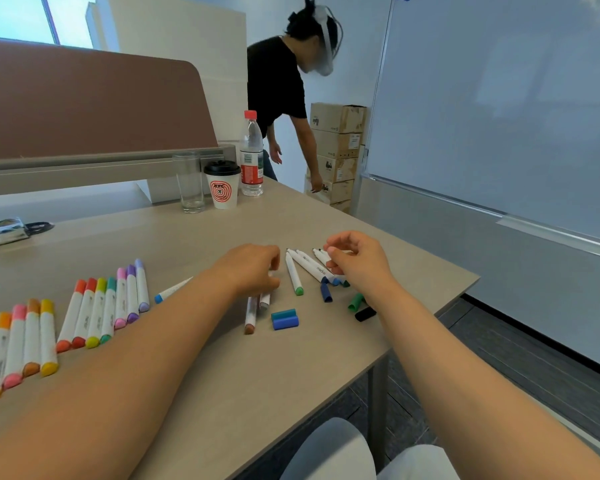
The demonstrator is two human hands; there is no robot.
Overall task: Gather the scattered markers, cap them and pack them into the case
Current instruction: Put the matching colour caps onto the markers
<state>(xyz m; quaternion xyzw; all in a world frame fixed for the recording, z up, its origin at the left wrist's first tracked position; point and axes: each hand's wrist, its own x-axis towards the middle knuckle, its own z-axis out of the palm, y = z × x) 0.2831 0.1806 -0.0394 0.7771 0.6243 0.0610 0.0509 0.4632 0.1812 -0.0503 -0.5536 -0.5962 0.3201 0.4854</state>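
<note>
Two rows of capped markers lie at the left: a near group (pixel 21 348) and a longer group (pixel 104 306). My left hand (pixel 253 268) curls over the upper ends of a brown-ended marker (pixel 251 315) and a second marker (pixel 264 300) and grips them. Several uncapped markers (pixel 307 266) fan out on the table (pixel 222 375), one with a green end (pixel 294 273). My right hand (pixel 355 258) pinches one uncapped marker (pixel 321 257) from that fan. Loose caps lie nearby: teal (pixel 283 314), blue (pixel 285 323), dark blue (pixel 326 293), green (pixel 355 301), black (pixel 365 314). My left forearm partly hides a blue-ended marker (pixel 168 291).
A patterned pouch (pixel 2 232) lies at the far left. A glass (pixel 189 183), a lidded paper cup (pixel 223 187) and a water bottle (pixel 251 155) stand at the back. Behind them a person (pixel 278 81) bends over stacked boxes (pixel 336 150). The table edge runs close on the right.
</note>
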